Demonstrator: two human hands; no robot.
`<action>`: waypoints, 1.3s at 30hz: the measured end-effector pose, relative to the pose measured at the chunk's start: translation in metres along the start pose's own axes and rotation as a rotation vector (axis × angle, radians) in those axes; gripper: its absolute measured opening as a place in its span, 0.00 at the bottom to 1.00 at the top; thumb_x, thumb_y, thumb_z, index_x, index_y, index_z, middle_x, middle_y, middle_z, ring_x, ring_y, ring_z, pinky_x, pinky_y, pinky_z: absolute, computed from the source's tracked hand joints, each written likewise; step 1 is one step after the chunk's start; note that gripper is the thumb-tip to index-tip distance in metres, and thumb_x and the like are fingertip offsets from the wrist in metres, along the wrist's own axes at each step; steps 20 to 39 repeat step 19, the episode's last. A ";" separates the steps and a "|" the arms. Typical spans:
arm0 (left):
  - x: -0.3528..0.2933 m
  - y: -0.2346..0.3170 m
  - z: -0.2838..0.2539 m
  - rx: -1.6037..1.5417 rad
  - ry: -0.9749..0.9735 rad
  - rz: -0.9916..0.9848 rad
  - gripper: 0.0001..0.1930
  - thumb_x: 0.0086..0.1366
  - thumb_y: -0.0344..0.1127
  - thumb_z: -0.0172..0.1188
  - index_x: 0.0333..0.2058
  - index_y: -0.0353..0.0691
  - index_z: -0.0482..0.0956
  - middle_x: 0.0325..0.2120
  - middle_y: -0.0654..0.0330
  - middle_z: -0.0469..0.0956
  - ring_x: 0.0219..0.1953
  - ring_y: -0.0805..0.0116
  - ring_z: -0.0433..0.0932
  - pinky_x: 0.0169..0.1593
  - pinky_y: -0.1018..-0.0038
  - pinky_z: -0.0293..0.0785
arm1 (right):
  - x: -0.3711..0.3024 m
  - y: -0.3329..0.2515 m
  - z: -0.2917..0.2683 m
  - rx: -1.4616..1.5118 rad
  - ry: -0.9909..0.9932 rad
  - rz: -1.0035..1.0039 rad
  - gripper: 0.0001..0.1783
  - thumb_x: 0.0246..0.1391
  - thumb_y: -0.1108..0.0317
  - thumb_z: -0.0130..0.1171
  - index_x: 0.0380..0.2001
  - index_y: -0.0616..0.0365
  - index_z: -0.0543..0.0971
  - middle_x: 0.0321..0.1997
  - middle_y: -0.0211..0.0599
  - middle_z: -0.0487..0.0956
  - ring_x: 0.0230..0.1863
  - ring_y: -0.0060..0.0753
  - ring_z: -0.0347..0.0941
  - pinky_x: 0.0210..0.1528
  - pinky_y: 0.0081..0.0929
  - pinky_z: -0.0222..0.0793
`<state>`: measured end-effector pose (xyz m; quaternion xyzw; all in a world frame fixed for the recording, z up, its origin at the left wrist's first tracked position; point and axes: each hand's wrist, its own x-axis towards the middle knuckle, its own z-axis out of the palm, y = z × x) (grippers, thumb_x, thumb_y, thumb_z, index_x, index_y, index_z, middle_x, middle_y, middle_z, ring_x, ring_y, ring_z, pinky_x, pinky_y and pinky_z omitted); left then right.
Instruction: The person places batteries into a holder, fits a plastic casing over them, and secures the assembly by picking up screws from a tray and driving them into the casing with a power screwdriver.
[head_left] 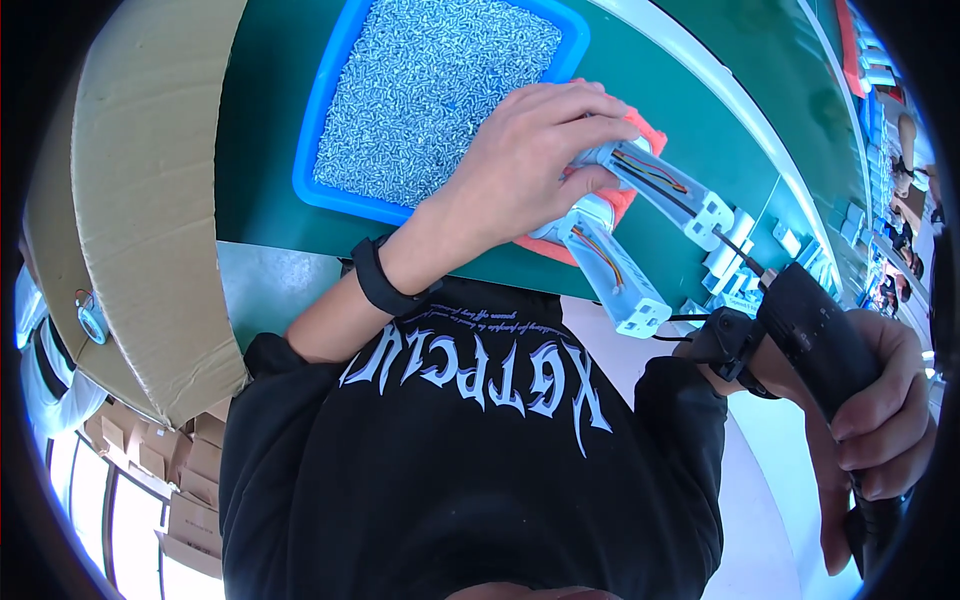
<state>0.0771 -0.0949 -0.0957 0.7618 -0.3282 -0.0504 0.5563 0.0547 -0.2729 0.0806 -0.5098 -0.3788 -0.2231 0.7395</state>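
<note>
My left hand [530,160] presses down on the near ends of two long white plastic housings [615,270], gripping them where they meet. Orange and black wires run inside each housing. They lie on an orange pad [625,205] on the green table [270,150]. My right hand [880,410] is closed around a black electric screwdriver [815,335]. Its thin bit [738,247] points at the far end of the upper housing [670,185], and I cannot tell whether it touches. A black band sits on each wrist.
A blue tray [325,110] heaped with small silver screws stands just left of my left hand. A big cardboard box [150,200] rises at the left table edge. White parts [735,240] lie beyond the housings. Further workstations run along the right.
</note>
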 end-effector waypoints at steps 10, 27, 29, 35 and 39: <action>-0.001 -0.001 0.006 0.010 0.075 0.009 0.19 0.44 0.26 0.67 0.40 0.41 0.81 0.42 0.63 0.78 0.46 0.63 0.76 0.51 0.65 0.69 | -0.005 -0.013 -0.027 -0.043 -0.175 0.046 0.09 0.45 0.75 0.67 0.29 0.62 0.76 0.26 0.32 0.79 0.22 0.24 0.78 0.28 0.17 0.80; 0.001 0.002 0.004 0.002 0.066 -0.007 0.19 0.45 0.25 0.67 0.40 0.41 0.81 0.42 0.63 0.78 0.45 0.61 0.76 0.50 0.66 0.71 | -0.015 -0.022 -0.037 -0.030 -0.247 0.104 0.12 0.51 0.72 0.64 0.37 0.64 0.74 0.33 0.35 0.79 0.31 0.26 0.80 0.33 0.20 0.81; 0.001 0.002 0.004 0.002 0.066 -0.007 0.19 0.45 0.25 0.67 0.40 0.41 0.81 0.42 0.63 0.78 0.45 0.61 0.76 0.50 0.66 0.71 | -0.015 -0.022 -0.037 -0.030 -0.247 0.104 0.12 0.51 0.72 0.64 0.37 0.64 0.74 0.33 0.35 0.79 0.31 0.26 0.80 0.33 0.20 0.81; 0.001 0.002 0.004 0.002 0.066 -0.007 0.19 0.45 0.25 0.67 0.40 0.41 0.81 0.42 0.63 0.78 0.45 0.61 0.76 0.50 0.66 0.71 | -0.015 -0.022 -0.037 -0.030 -0.247 0.104 0.12 0.51 0.72 0.64 0.37 0.64 0.74 0.33 0.35 0.79 0.31 0.26 0.80 0.33 0.20 0.81; 0.001 0.002 0.004 0.002 0.066 -0.007 0.19 0.45 0.25 0.67 0.40 0.41 0.81 0.42 0.63 0.78 0.45 0.61 0.76 0.50 0.66 0.71 | -0.015 -0.022 -0.037 -0.030 -0.247 0.104 0.12 0.51 0.72 0.64 0.37 0.64 0.74 0.33 0.35 0.79 0.31 0.26 0.80 0.33 0.20 0.81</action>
